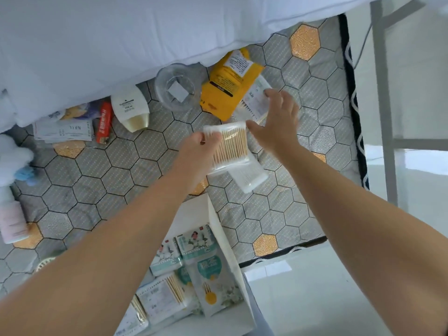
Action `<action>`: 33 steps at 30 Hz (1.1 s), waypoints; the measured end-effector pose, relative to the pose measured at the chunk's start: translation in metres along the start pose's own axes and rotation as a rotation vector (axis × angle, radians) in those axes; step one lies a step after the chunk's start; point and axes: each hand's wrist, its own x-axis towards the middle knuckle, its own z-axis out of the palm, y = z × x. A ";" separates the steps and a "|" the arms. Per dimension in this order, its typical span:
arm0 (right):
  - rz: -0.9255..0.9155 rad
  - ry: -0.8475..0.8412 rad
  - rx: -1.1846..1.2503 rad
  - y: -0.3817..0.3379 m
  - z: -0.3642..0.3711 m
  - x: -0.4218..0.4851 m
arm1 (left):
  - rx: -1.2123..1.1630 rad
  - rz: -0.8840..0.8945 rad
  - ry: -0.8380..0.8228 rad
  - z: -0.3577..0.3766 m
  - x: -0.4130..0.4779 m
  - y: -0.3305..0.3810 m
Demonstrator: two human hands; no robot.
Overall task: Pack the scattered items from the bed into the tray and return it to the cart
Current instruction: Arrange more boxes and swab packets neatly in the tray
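The left hand (197, 154) holds a pack of cotton swabs (230, 146) above the mattress (97, 170), with thumb and fingertips pinching the pack's left end. The pack is a clear plastic sleeve, tightly filled with pale wooden sticks lying side by side, with white cotton tips bunched at the end next to the fingers. A second pack (249, 180) of the same clear kind shows just below it, sticking out at an angle; whether the hand grips it too or it lies on the bed cannot be told.

The right hand (276, 122) is spread wide and holds nothing. Its fingers are straight and somewhat blurred over a third pack (255, 100), which lies partly under a yellow packet (228, 86). Whether the fingers touch this pack cannot be told.

The white tray (194, 214) sits on the near edge of the bed, between the two forearms, and holds several printed swab packets (201, 243).

Farther up the mattress, along the edge of the white duvet (121, 32), lie a clear round tub (178, 87), a white tube (132, 107), a red tube (104, 122) and some flat packets (64, 129).
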 end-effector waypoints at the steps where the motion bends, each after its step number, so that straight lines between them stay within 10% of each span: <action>1: 0.001 0.015 0.023 0.001 0.004 0.004 | -0.013 -0.013 0.012 0.002 0.002 0.000; 17: 0.416 -0.108 0.320 -0.014 0.004 -0.037 | 0.189 0.167 0.196 -0.017 -0.024 -0.017; 23: 0.372 -0.142 0.830 -0.031 -0.006 -0.081 | -0.022 0.166 0.187 -0.029 -0.049 -0.021; 33: 0.203 -0.005 0.820 -0.062 -0.006 -0.141 | -0.300 0.227 0.205 -0.070 -0.118 -0.037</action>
